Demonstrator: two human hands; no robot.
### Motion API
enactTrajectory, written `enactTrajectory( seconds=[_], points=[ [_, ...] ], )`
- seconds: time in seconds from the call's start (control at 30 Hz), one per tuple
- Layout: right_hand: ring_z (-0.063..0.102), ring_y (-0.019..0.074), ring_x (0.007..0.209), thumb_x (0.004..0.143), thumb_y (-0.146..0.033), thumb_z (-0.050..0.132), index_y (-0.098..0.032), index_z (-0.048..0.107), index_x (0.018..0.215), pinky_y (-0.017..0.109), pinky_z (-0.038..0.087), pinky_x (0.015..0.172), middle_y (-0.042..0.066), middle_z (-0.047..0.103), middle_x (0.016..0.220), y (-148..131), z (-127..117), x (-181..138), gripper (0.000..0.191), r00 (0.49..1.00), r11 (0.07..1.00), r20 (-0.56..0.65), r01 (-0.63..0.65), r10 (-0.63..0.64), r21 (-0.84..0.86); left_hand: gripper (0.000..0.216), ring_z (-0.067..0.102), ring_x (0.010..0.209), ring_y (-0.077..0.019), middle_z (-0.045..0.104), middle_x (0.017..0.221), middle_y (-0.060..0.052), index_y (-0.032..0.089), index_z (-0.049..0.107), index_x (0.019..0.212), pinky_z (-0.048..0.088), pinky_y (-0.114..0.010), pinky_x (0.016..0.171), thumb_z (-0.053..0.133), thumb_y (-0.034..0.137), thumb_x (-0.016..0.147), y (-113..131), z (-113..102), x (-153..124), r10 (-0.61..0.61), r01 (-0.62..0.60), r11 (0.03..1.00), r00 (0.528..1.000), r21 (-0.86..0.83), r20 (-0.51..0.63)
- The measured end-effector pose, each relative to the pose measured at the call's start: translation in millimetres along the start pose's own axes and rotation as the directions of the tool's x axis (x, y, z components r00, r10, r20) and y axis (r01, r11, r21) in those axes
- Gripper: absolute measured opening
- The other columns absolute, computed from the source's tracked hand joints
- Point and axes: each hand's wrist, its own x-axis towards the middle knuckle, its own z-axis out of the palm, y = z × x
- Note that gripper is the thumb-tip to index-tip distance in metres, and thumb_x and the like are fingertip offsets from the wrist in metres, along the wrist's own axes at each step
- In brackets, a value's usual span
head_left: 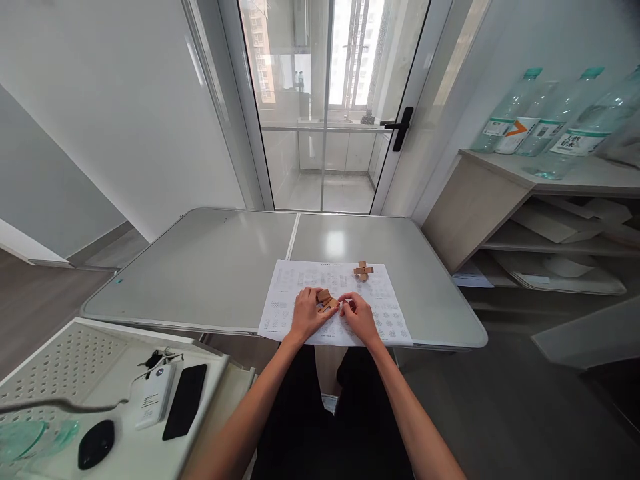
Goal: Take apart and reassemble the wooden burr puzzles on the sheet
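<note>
Small wooden puzzle blocks are gathered low over a printed sheet. My left hand curls around their left side, thumb along the near edge. At their right edge, my right hand has its thumb and fingers drawn together in a pinch, the tips beside or against the blocks; what is between them, if anything, is too small to make out. An assembled wooden cross-shaped burr puzzle rests on the sheet's far right part. Rows of small diagrams cover the paper.
The grey folding table has a centre seam. At lower left, a white cart carries a power bank, a black phone and a black mouse. Plastic bottles stand on a shelf at right. A glass door is behind.
</note>
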Motion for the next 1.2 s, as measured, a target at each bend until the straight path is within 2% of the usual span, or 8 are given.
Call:
enactTrajectory(
  seconds=[0.17,0.37,0.57,0.63,0.9,1.2],
  points=[
    [0.067,0.022,0.066,0.09,-0.029,0.05,-0.024,0.066,0.097,0.034,0.05,0.066,0.004,0.072,0.085,5.9,1.7,2.0,0.018,1.0,1.0,-0.008,0.019,-0.019,-0.022,0.052,0.064,0.105,-0.0294,0.066,0.113,-0.009,0.024,0.06,0.118,0.05,-0.045,0.093,0.082,0.051,0.08,1.2,-2.2,-0.1,-0.006,0.006,1.0,1.0,-0.028,-0.002],
    [0.065,0.0234,0.064,0.09,-0.032,0.052,-0.024,0.07,0.102,0.034,0.049,0.065,0.001,0.069,0.071,8.5,2.7,2.5,0.022,1.0,0.998,0.002,0.002,-0.002,-0.062,0.052,0.064,0.105,-0.0291,0.067,0.113,-0.008,0.023,0.06,0.118,0.05,-0.046,0.093,0.082,0.051,0.08,1.6,-3.1,0.1,-0.013,0.013,0.998,1.0,-0.054,-0.004],
    [0.066,0.0208,0.067,0.089,-0.031,0.053,-0.026,0.071,0.098,0.032,0.048,0.068,0.003,0.078,0.093,5.5,3.1,3.2,0.021,1.0,0.996,0.019,-0.003,0.005,-0.084,0.049,0.066,0.099,-0.0265,0.071,0.109,-0.006,0.024,0.061,0.12,0.052,-0.043,0.09,0.082,0.046,0.082,1.2,-4.8,-1.7,-0.009,0.01,0.996,1.0,-0.085,0.007],
    [0.066,0.0206,0.066,0.089,-0.031,0.053,-0.026,0.072,0.099,0.032,0.048,0.068,0.002,0.078,0.094,5.8,3.2,3.5,0.021,1.0,0.996,0.023,-0.004,0.006,-0.086,0.045,0.066,0.097,-0.0254,0.071,0.108,-0.005,0.024,0.062,0.118,0.053,-0.042,0.089,0.081,0.045,0.083,1.6,-5.6,-2.3,-0.001,0.002,0.996,1.0,-0.086,0.01],
    [0.065,0.0213,0.066,0.09,-0.033,0.051,-0.026,0.071,0.098,0.033,0.048,0.068,0.003,0.078,0.092,7.1,3.2,3.7,0.022,0.999,0.995,0.036,-0.007,0.011,-0.102,0.043,0.058,0.109,-0.0308,0.062,0.114,-0.01,0.022,0.061,0.116,0.05,-0.047,0.096,0.079,0.043,0.084,4.7,-2.4,-1.4,-0.04,0.042,0.999,0.998,0.02,-0.052],
    [0.066,0.0206,0.067,0.091,-0.031,0.049,-0.025,0.07,0.099,0.032,0.047,0.068,0.002,0.077,0.09,3.5,1.5,2.4,0.024,0.998,0.991,0.05,-0.015,0.021,-0.129,0.047,0.061,0.108,-0.0304,0.065,0.114,-0.01,0.021,0.06,0.117,0.049,-0.045,0.096,0.08,0.047,0.082,1.6,0.6,-0.7,-0.072,0.077,0.995,0.995,0.061,-0.068]
  ],
)
